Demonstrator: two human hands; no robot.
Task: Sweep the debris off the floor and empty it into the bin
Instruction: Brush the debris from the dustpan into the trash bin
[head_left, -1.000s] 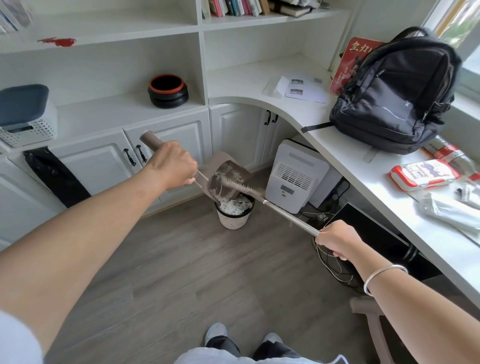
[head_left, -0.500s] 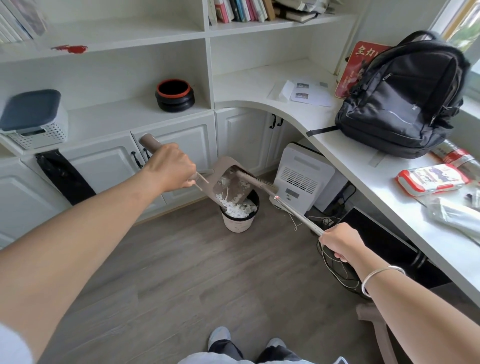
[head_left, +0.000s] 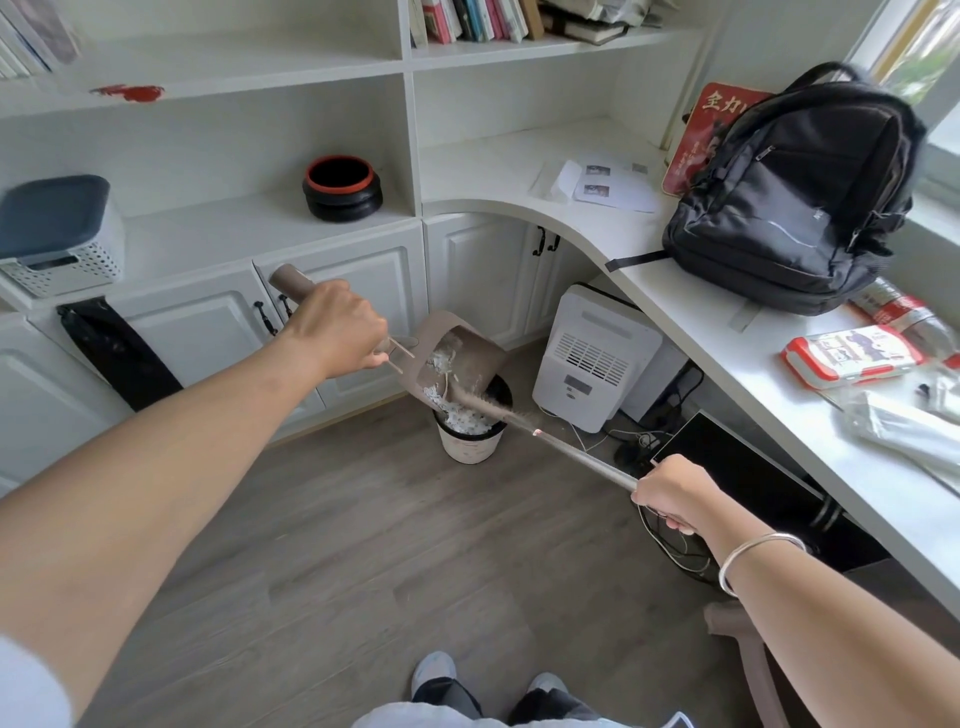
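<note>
My left hand grips the handle of a taupe dustpan, which is tilted mouth-down over a small white bin on the wood floor. White paper scraps cling inside the pan, and more fill the bin. My right hand grips the metal shaft of a broom. Its brush head reaches into the pan's mouth just above the bin.
A white air purifier stands right of the bin, with cables on the floor under the curved white desk. A black backpack sits on the desk. White cabinets line the wall behind. My feet are at the bottom.
The brush head has moved down from the upper part of the pan to its mouth above the bin. Both arms have barely shifted.
</note>
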